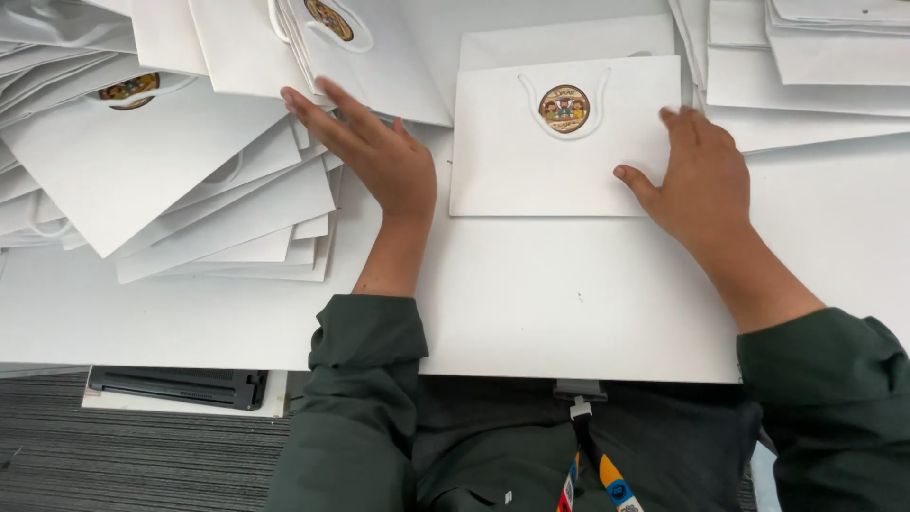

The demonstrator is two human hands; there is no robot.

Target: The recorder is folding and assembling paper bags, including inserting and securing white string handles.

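A flat white paper bag (531, 161) lies in front of me on the white table, its rope handle held down by a round gold sticker (564, 108). My right hand (697, 175) rests flat on the bag's right edge, fingers spread. Further left, my left hand (365, 152) lies palm down with fingers extended, touching the edge of a fanned pile of white bags (190, 190). Neither hand grips anything.
More stickered bags (327, 28) overlap at the top left, and another stack of white bags (806, 66) sits at the top right. The table's near edge (569, 374) runs above my lap. A black device (175, 387) lies below the table at left.
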